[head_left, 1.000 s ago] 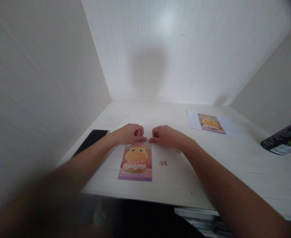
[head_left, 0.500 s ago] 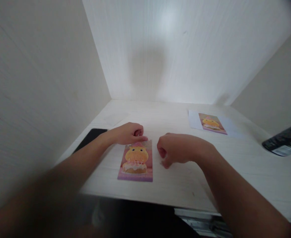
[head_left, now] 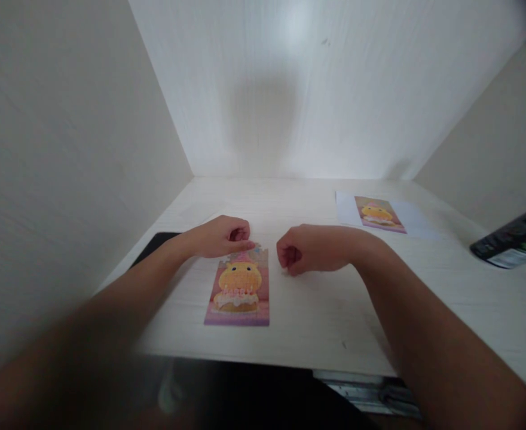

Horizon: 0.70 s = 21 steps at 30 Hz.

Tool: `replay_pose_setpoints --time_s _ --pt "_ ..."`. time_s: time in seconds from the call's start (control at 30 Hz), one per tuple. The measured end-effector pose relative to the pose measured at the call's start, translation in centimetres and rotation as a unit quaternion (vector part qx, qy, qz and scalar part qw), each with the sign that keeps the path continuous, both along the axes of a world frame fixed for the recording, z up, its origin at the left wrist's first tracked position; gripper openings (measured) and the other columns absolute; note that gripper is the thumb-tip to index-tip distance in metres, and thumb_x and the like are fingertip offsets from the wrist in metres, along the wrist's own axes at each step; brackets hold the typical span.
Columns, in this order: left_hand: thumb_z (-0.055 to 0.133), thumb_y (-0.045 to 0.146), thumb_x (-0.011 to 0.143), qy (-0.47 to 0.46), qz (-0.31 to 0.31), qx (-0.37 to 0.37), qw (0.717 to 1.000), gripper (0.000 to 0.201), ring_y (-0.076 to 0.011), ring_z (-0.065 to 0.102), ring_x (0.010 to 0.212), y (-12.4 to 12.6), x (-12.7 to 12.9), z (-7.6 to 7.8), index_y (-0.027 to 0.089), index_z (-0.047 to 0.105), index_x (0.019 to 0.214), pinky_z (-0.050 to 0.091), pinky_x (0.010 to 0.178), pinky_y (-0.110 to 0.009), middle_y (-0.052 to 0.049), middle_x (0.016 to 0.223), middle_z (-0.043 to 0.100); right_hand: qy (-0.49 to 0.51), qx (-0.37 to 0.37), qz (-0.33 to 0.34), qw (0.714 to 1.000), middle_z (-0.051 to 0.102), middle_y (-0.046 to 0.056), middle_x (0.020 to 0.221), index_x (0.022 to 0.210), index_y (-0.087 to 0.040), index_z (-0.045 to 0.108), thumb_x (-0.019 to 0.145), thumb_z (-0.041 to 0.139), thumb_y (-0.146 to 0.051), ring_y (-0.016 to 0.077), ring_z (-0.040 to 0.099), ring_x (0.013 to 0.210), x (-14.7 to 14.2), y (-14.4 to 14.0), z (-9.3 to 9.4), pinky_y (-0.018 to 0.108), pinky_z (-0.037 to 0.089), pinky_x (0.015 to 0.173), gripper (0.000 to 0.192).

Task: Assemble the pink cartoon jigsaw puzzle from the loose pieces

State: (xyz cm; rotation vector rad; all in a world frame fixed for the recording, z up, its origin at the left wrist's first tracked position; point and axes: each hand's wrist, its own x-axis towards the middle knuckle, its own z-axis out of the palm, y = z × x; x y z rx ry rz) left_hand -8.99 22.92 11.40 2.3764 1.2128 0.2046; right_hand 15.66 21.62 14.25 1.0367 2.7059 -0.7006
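While most of the picture is taken up by pale walls closing in on three sides, the work itself is confined to a white wood-grain desk [head_left: 326, 298] set into the alcove. A soft shadow is cast on the back wall, and light is reflected high on it.

On the desk, near its front edge, a jigsaw puzzle [head_left: 238, 288] is laid flat, showing a yellow character over a cake on a pink ground. It appears almost fully assembled: the body of the picture is joined, while the top edge looks ragged and unfinished, so only a few pieces are judged to be left. No loose pieces can be made out clearly on the bare surface.

Further back and to the right, a reference sheet [head_left: 382, 215] printed with the same picture is lying flat, well apart from the puzzle. At the far right, a dark packet [head_left: 511, 245] is seen at the desk's edge. A black phone [head_left: 153, 246] is partly hidden under the left forearm.

The left hand [head_left: 220, 236] is curled, its fingertip pressed on the puzzle's top left corner. The right hand [head_left: 310, 257] is closed in a loose fist just beside the puzzle's upper right corner; whether a piece is pinched inside cannot be told.
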Motion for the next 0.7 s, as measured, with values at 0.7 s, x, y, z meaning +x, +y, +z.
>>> replay_pose_setpoints --time_s 0.7 --pt "0.066 0.049 0.078 -0.045 -0.002 -0.045 0.998 0.035 -0.0080 0.039 0.060 0.0 -0.2 -0.1 0.017 0.052 0.078 0.032 0.054 -0.023 0.003 0.066 0.047 -0.172 0.023 -0.128 0.976 0.074 0.007 0.079 0.078 -0.018 0.078 0.059 0.081 -0.018 0.0243 0.067 0.069 1.6 0.7 1.2 0.032 0.045 0.056 0.020"
